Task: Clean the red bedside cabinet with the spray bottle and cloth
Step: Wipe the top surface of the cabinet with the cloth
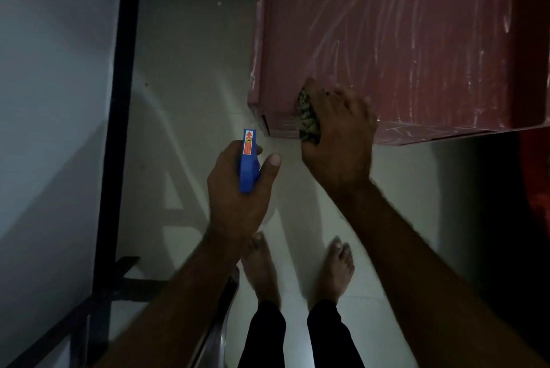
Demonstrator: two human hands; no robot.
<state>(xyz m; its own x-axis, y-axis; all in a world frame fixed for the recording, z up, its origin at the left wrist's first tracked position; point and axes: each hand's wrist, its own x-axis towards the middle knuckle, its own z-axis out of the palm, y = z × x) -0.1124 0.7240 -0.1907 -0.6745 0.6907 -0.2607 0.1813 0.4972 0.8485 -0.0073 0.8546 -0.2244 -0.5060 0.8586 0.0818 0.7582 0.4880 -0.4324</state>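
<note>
The red bedside cabinet (401,40) fills the upper right, its top streaked with pale wet smears. My right hand (339,141) grips a bunched patterned cloth (308,117) and presses it on the cabinet's near left corner. To the left of that corner, over the floor, my left hand (238,198) holds the spray bottle by its blue trigger head (247,165). The nozzle points away from me. The bottle's body is hidden under my hand.
A pale tiled floor (184,99) lies below, with my bare feet (297,269) on it. A white wall (53,99) with a black skirting strip (119,99) runs along the left. A shiny metal rail (220,326) shows at the bottom by my left forearm.
</note>
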